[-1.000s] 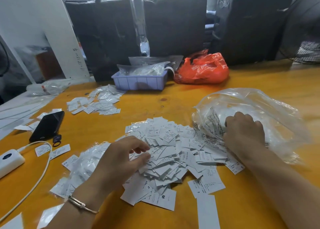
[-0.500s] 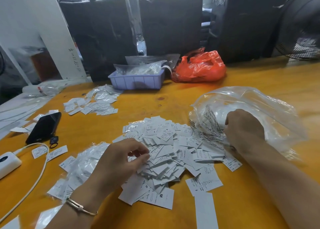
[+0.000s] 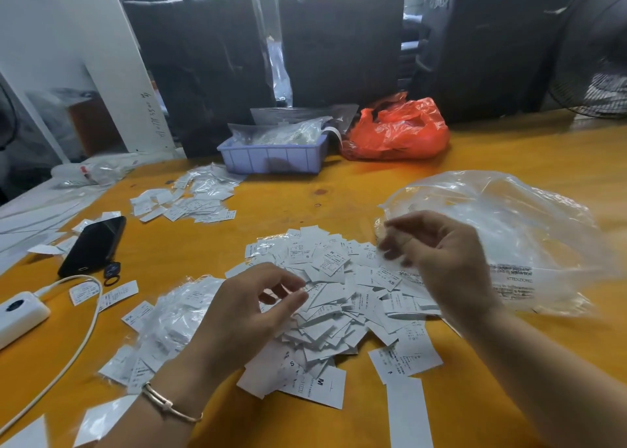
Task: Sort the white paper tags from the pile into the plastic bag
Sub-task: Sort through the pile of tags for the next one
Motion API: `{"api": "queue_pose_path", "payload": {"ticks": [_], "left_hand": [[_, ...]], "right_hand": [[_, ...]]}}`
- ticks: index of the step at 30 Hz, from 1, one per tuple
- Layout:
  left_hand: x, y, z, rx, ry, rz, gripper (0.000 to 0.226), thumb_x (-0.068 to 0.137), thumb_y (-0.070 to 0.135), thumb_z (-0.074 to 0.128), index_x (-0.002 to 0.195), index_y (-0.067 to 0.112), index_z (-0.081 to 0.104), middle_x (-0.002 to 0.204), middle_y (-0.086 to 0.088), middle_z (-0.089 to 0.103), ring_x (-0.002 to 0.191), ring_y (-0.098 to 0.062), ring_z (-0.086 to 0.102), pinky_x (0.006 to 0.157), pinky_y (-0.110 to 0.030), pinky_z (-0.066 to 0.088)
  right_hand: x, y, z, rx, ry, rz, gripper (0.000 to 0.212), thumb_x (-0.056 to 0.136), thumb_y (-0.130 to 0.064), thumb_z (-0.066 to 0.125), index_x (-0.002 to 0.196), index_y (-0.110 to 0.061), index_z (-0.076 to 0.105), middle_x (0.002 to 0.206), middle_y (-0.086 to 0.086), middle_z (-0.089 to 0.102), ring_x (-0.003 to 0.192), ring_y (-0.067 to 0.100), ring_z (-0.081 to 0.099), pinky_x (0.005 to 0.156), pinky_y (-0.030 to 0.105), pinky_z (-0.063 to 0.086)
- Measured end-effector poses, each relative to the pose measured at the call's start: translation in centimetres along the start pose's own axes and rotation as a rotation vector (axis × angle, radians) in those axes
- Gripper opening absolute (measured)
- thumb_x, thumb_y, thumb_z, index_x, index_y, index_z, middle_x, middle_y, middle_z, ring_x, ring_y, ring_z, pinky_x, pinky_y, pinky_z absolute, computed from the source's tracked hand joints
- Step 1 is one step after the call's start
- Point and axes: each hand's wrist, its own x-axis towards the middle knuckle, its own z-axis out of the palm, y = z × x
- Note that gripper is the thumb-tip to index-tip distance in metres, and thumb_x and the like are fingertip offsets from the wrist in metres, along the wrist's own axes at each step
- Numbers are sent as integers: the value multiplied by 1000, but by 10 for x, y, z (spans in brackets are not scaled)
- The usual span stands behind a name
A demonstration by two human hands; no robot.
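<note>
The right hand (image 3: 444, 261) hovers blurred at the mouth of the clear plastic bag (image 3: 529, 230), its grip impossible to tell, while the left hand (image 3: 247, 308), fingers loosely curled, hangs over the pile of white paper tags (image 3: 339, 298) on the yellow surface (image 3: 339, 189).

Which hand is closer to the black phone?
Left. The left hand hovers over the tag pile's left side, to the right of the phone. The right hand is farther right, at the clear bag's mouth.
</note>
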Motion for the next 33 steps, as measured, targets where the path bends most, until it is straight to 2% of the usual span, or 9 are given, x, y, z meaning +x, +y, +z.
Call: {"api": "queue_pose_path", "payload": {"ticks": [3, 6, 9, 12, 17, 20, 25, 30, 33], "left_hand": [[0, 7, 1, -124, -50, -86, 31, 83, 58, 65, 109, 41, 66, 102, 29, 67, 98, 4, 63, 75, -11, 51], [-2, 14, 5, -313, -208, -180, 41, 80, 54, 69, 117, 38, 63, 100, 12, 73, 92, -4, 69, 77, -23, 56], [-3, 20, 11, -417, -251, -210, 29, 84, 24, 77, 112, 26, 68, 82, -6, 75, 75, -16, 71, 69, -24, 56], [-3, 21, 12, -467, -211, -255, 29, 79, 22, 78, 107, 20, 71, 76, -9, 74, 69, -18, 70, 65, -24, 55], [-1, 16, 4, -540, -68, -285, 9, 84, 6, 73, 88, 13, 77, 72, -11, 72, 66, -17, 67, 63, -21, 52], [-1, 17, 1, -569, -97, -307, 5, 81, 16, 74, 80, 11, 76, 71, -13, 71, 64, -18, 65, 61, -22, 52], [-1, 19, 1, -546, -171, -318, 29, 75, 42, 72, 81, 14, 74, 81, -9, 74, 71, -16, 67, 65, -21, 53], [-2, 21, 0, -562, -218, -284, 19, 77, 30, 77, 82, 11, 75, 79, -12, 74, 70, -16, 67, 63, -19, 50], [-2, 21, -2, -521, -239, -269, 15, 76, 31, 79, 81, 17, 75, 80, -8, 74, 73, -15, 69, 65, -19, 51]], "right_hand": [[-18, 0, 20, 198, -256, 207, 16, 86, -3, 63, 101, -8, 66, 79, 11, 74, 69, 21, 70, 57, 24, 53], [-29, 2, 35, 169, -361, 186, 17, 84, -3, 69, 100, -7, 67, 76, 12, 73, 67, 22, 69, 57, 25, 51], [-33, 3, 42, 111, -360, 150, 16, 81, -4, 73, 96, -9, 69, 76, 8, 74, 67, 21, 69, 57, 23, 50], [-30, 1, 39, 104, -369, 204, 24, 77, -3, 76, 99, -10, 68, 79, 10, 74, 70, 21, 70, 59, 23, 51], [-22, 0, 29, 156, -349, 302, 35, 75, 4, 75, 105, -9, 65, 78, 14, 73, 67, 22, 67, 58, 23, 49], [-21, 0, 27, 146, -298, 270, 33, 79, 4, 72, 107, -10, 64, 77, 12, 73, 66, 22, 69, 56, 21, 49], [-24, -4, 30, 170, -291, 211, 29, 74, 4, 76, 99, -5, 66, 71, 15, 71, 58, 20, 65, 53, 19, 47], [-27, -7, 31, 158, -305, 156, 32, 70, 1, 79, 99, -6, 66, 66, 12, 69, 57, 19, 63, 58, 24, 52], [-26, -6, 30, 121, -341, 136, 38, 69, 1, 80, 103, -8, 65, 67, 13, 68, 58, 22, 62, 60, 31, 53]]}}
